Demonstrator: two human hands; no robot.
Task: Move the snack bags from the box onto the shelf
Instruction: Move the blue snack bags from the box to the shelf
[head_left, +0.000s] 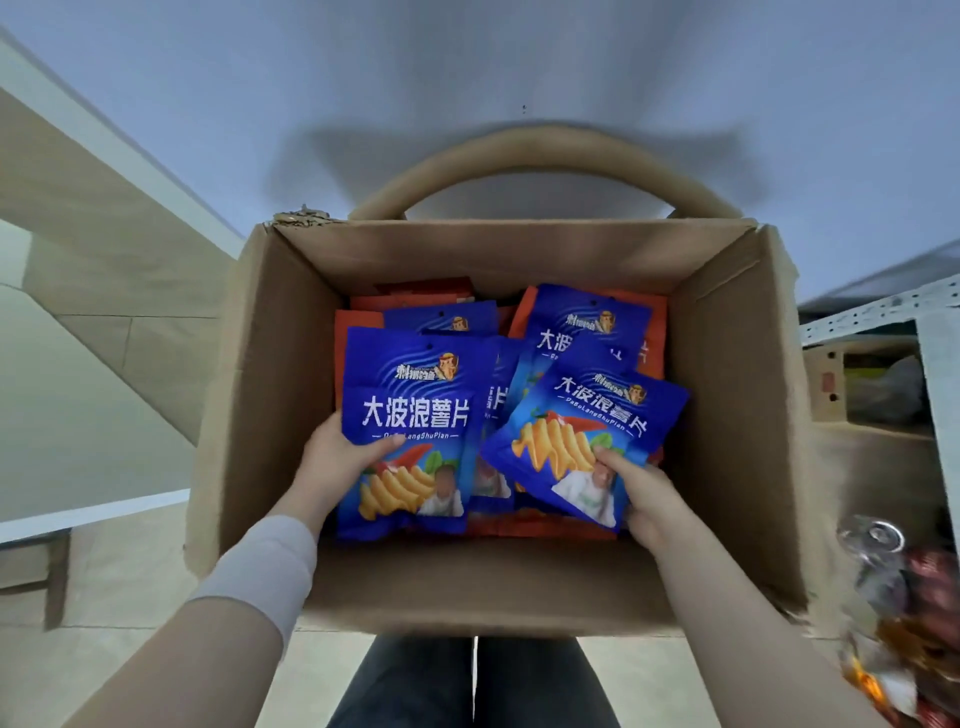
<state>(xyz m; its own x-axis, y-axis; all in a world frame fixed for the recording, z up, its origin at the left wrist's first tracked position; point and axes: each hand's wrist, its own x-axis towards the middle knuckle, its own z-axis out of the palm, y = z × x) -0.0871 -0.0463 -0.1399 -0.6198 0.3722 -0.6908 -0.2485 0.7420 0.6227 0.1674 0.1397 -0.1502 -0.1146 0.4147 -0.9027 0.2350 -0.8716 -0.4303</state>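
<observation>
A person's left hand (340, 462) grips a blue chip bag (410, 415) by its left edge, thumb across the front, inside an open cardboard box (737, 389). The right hand (641, 493) pinches a 2nd blue bag (587, 441) near its lower right corner; that bag sits tilted over the pile. More blue & orange bags (587, 322) lie flat below, covering the box floor. A perforated metal shelf (883, 306) shows at far right, outside the box & well apart from both held bags.
</observation>
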